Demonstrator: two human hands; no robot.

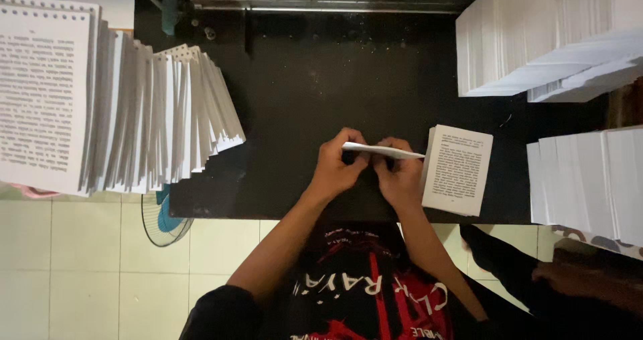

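Dark bench (301, 79) carries stacks of printed pages. Both hands, left hand (337, 168) and right hand (400, 176), pinch a thin sheaf (382, 151) at mid-bench, squaring its edges. Next it likely needs laying flat on the small pile (459, 169) beside it.

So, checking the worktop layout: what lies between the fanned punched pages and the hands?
Head view: only bare black tabletop between fanned pages and left hand.
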